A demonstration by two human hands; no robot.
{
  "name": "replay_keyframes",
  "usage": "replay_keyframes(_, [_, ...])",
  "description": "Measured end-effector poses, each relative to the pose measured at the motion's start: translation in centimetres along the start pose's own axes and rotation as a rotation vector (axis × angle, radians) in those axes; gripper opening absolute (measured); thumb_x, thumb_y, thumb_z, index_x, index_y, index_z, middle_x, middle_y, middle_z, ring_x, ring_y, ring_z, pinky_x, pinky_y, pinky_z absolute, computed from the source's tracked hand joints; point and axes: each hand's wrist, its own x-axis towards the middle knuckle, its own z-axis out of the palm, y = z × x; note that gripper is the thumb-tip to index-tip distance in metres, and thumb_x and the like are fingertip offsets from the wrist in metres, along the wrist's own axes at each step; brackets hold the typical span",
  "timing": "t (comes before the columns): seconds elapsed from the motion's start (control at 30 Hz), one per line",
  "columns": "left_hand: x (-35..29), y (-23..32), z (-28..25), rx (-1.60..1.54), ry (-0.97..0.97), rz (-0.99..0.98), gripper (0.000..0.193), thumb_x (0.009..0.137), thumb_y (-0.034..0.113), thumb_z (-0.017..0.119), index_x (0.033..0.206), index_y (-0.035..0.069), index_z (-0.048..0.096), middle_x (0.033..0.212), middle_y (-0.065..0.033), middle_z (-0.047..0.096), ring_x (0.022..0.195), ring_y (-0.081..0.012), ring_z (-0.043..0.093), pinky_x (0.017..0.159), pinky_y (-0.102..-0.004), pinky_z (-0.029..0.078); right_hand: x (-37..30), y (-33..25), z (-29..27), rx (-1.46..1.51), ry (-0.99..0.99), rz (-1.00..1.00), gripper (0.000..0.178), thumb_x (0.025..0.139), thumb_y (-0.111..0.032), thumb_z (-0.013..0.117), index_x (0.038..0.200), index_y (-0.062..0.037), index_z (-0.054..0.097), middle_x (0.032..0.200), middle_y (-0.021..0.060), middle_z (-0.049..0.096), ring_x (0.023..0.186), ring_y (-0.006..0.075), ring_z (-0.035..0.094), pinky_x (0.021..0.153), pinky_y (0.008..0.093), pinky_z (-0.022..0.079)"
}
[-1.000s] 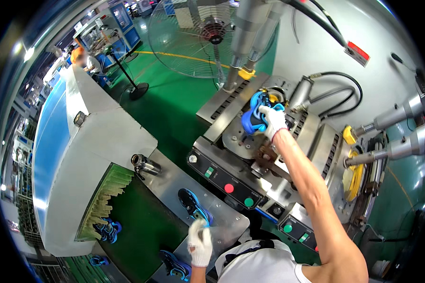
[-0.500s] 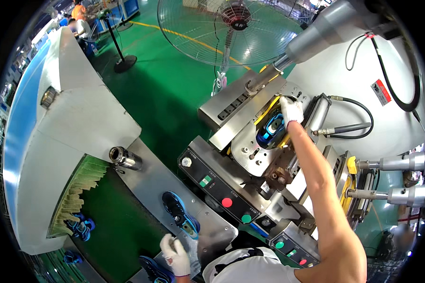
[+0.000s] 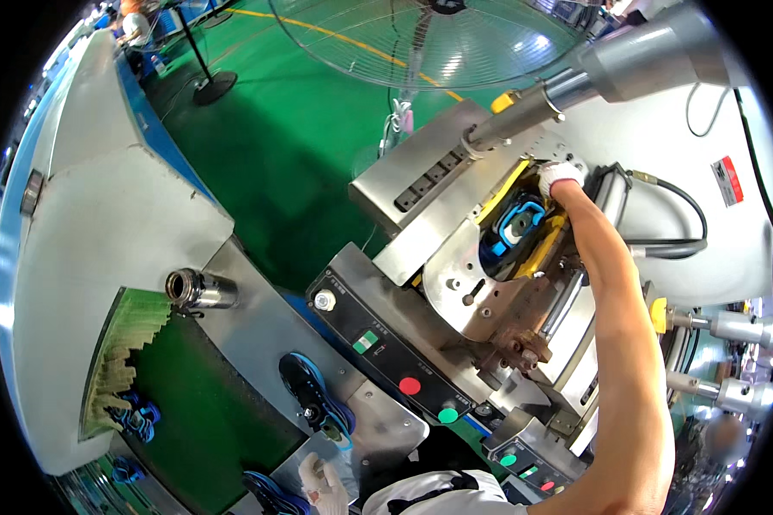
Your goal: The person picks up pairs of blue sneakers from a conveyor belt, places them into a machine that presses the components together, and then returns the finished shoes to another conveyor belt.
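Note:
My right hand (image 3: 561, 176), in a white knit glove, reaches into the opening of a metal press at the right. Its fingers are curled down at the far end of a black and blue sports shoe (image 3: 500, 240), and what they grip is hidden. Yellow pads (image 3: 537, 257) flank that shoe. Low in the middle, my gloved left hand (image 3: 323, 487) has its fingers bent together; whatever they hold is too small to make out. Just beyond it, another black and blue shoe (image 3: 309, 386) lies on a metal ledge (image 3: 258, 330). A further shoe (image 3: 270, 493) is left of that hand.
A control panel (image 3: 386, 343) with red and green buttons fronts the press. At left, a pale machine housing (image 3: 120, 215) has a strip curtain (image 3: 129, 352) above a green belt (image 3: 206, 386) carrying shoes. A steel flask (image 3: 202, 289) lies on the ledge. A fan (image 3: 421, 43) stands beyond.
The view has shifted closer to the press. My right hand has moved slightly farther along the opening, past the shoe's end. My left hand has dropped a little toward the lower edge.

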Motion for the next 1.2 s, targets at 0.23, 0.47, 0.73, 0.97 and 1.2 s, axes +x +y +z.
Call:
replay_keyframes(0.23, [0.2,-3.7,0.1,-0.266,0.068,-0.139,0.037,0.096,0.005,0.058,0.13,-0.006,0.052,0.122,-0.021,0.059,0.112,-0.0268,0.061,0.097,-0.0386,0.049,-4.0,-0.1,-5.5,0.615,0.039,0.101,0.045,0.09,-0.034,0.056,0.122,-0.0068,0.071,0.125,0.0248,0.067,0.115,0.0417,0.066,0.095,0.0446,0.054])
replay_keyframes(0.47, [4.1,0.3,0.3,-0.298,0.06,0.035,0.032,0.1,0.01,0.056,0.13,-0.003,0.054,0.121,-0.0146,0.059,0.111,-0.0246,0.06,0.097,-0.037,0.049,-13.5,-9.8,-5.0,1.527,0.077,0.576,0.043,0.078,-0.023,0.082,0.113,0.0007,0.073,0.108,0.0147,0.074,0.095,0.0228,0.069,0.088,0.0362,0.055])
replay_keyframes(0.73, [2.6,-2.3,-0.3,-0.341,0.041,0.068,0.033,0.098,0.004,0.057,0.129,-0.005,0.054,0.12,-0.0164,0.057,0.1,-0.025,0.063,0.088,-0.0362,0.052,-9.2,-8.5,1.3,0.614,0.12,0.509,0.034,0.085,-0.024,0.062,0.108,-0.0028,0.075,0.118,0.0195,0.072,0.109,0.0322,0.07,0.091,0.0413,0.054])
replay_keyframes(0.97, [-4.5,-5.4,-2.2,-0.121,0.191,-0.094,0.027,0.099,0.008,0.061,0.124,-0.004,0.06,0.118,-0.0146,0.065,0.111,-0.0228,0.063,0.098,-0.0355,0.05,-8.0,-11.5,-2.1,0.423,0.003,0.171,0.033,0.089,-0.038,0.061,0.105,-0.0134,0.077,0.117,0.0125,0.073,0.109,0.0269,0.068,0.091,0.0456,0.053])
replay_keyframes(1.2, [-9.8,-10.3,-0.6,-0.285,0.239,-0.014,0.032,0.093,0.007,0.066,0.124,0.001,0.058,0.117,-0.0167,0.062,0.098,-0.0256,0.068,0.081,-0.0362,0.055,4.0,6.5,8.0,1.227,0.153,0.353,0.059,0.09,-0.05,0.07,0.125,-0.0031,0.069,0.116,0.0078,0.071,0.1,0.0221,0.064,0.091,0.0408,0.052])
